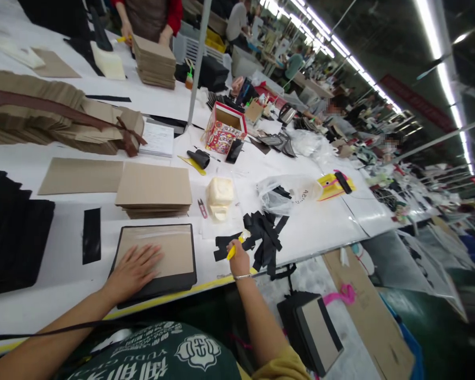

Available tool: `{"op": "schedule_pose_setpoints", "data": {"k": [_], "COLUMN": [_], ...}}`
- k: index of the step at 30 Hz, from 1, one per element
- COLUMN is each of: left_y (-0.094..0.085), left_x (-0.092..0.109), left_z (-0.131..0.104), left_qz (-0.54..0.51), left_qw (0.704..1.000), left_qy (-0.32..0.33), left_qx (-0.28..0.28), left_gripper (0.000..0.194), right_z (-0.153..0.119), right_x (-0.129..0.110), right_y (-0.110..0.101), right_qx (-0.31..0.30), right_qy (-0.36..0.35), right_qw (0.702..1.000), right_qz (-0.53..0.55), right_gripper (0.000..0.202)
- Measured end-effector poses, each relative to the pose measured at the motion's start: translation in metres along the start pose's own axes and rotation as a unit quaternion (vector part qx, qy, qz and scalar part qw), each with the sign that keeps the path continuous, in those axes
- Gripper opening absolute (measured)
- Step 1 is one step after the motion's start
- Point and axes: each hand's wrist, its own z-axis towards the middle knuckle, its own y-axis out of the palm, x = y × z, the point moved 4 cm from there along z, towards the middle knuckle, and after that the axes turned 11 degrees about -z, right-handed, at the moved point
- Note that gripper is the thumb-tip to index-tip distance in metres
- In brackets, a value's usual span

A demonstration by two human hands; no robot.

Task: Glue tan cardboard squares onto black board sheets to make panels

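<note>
My left hand [138, 270] lies flat, fingers spread, on a tan board [176, 248] set inside a black-edged panel [188, 281]. To its right, my right hand [238, 259] is closed round a yellow-handled brush [231, 252], its tip over black strips [267, 232]. A cream-coloured block [220, 192] stands on a white sheet behind the brush, with small red snips [202, 208] at its left. Behind the panel sits a stack of tan boards [154, 187]. One black strip [91, 235] lies left of the panel.
Black pieces [16, 237] are piled at the far left. Bundled tan boards [55, 116], a red box [225, 129] and a plastic bag [288, 192] lie further back. Across the table stands a person [150, 18]. A black case [311, 332] is below the table edge at right.
</note>
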Motion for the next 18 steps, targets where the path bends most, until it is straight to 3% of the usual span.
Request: {"op": "schedule_pose_setpoints", "data": {"k": [3, 5, 8, 11, 14, 16, 18], "left_y": [-0.001, -0.002, -0.001, -0.001, -0.010, -0.026, -0.047], "left_x": [0.002, 0.003, 0.003, 0.001, 0.005, 0.016, 0.034], "left_z": [0.001, 0.002, 0.002, 0.001, 0.005, 0.014, 0.029], "left_qz": [0.006, 0.006, 0.002, -0.011, -0.042, -0.093, -0.179], "left_qw": [1.000, 1.000, 1.000, 1.000, 0.999, 0.994, 0.981], "left_qy": [-0.003, -0.006, -0.008, -0.014, -0.031, -0.054, -0.074], "left_qx": [-0.005, -0.004, -0.004, -0.008, -0.016, -0.002, 0.028], "left_gripper": [0.049, 0.050, 0.050, 0.049, 0.049, 0.057, 0.069], "right_z": [-0.020, -0.029, -0.031, -0.026, -0.020, -0.019, -0.021], "right_x": [0.011, 0.015, 0.022, 0.022, 0.004, -0.023, -0.056], "right_y": [0.046, 0.073, 0.087, 0.066, 0.027, 0.003, -0.012], "right_qx": [0.000, 0.003, 0.005, 0.014, 0.043, 0.027, -0.037], "right_qy": [-0.038, -0.056, -0.046, -0.024, -0.005, -0.024, -0.056], "right_qw": [0.991, 0.985, 0.990, 0.998, 0.994, 0.970, 0.930], "right_qz": [-0.131, -0.162, -0.132, -0.059, 0.099, 0.240, 0.363], "right_gripper": [0.020, 0.021, 0.026, 0.018, 0.012, 0.021, 0.028]}}
